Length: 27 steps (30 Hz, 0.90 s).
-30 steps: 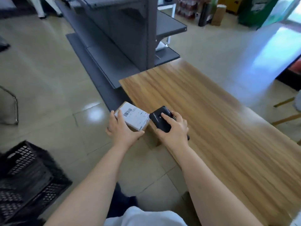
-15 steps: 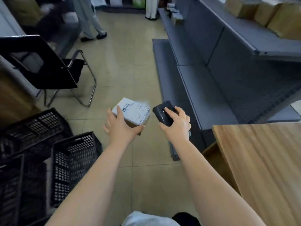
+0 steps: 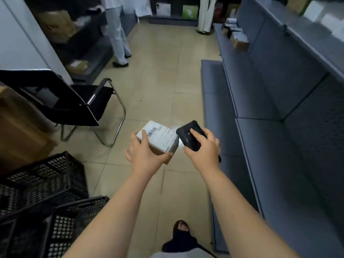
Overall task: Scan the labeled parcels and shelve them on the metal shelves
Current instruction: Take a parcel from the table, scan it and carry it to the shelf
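Cardboard parcel [image 3: 160,140] in left hand [image 3: 147,155] grip, right hand [image 3: 203,149] clamped on black scanner [image 3: 189,135]

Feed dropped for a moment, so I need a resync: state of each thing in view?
Parcel: held in left hand, label up.
Scanner: gripped in right hand, beside the label.
Lower shelf: bare nearby, small boxes at far end.
Crates: look empty.
Chair: unoccupied.

Black chair [image 3: 78,103] left — black crates [image 3: 46,192] below; person [image 3: 117,34] standing far back.
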Each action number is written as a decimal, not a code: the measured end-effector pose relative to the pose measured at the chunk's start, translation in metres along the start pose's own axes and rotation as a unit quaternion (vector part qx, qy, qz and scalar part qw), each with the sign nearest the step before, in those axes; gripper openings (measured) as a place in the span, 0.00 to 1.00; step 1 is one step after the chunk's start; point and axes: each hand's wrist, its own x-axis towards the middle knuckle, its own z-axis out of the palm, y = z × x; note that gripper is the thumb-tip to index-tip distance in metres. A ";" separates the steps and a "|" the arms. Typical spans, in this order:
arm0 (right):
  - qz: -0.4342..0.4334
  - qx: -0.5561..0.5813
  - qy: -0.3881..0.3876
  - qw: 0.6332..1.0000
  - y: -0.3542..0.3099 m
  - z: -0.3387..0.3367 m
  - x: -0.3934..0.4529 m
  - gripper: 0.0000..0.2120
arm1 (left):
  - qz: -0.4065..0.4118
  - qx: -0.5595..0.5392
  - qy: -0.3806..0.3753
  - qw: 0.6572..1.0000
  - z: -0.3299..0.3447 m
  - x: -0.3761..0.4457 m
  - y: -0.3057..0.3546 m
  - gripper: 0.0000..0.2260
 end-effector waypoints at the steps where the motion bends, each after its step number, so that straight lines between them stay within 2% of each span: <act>1: -0.003 0.004 0.003 1.000 -0.003 0.004 0.027 0.28 | 0.003 0.014 0.004 1.000 0.002 0.023 0.010 0.57; 5: 0.017 0.021 -0.006 1.000 -0.012 0.026 0.143 0.28 | 0.001 0.044 0.017 0.999 0.015 0.130 0.046 0.56; 11: 0.025 0.014 -0.001 1.000 -0.012 0.067 0.296 0.27 | 0.014 0.069 -0.012 0.997 0.055 0.287 0.078 0.56; 15: 0.080 0.038 0.059 0.994 -0.012 0.090 0.428 0.28 | 0.060 0.059 -0.031 0.996 0.083 0.419 0.111 0.55; 19: 0.092 0.032 0.077 0.992 -0.022 0.100 0.548 0.27 | 0.126 0.099 -0.078 0.984 0.106 0.545 0.152 0.56; 27: 0.172 0.011 0.110 0.979 0.002 0.098 0.723 0.28 | 0.228 0.148 -0.161 0.949 0.187 0.720 0.243 0.55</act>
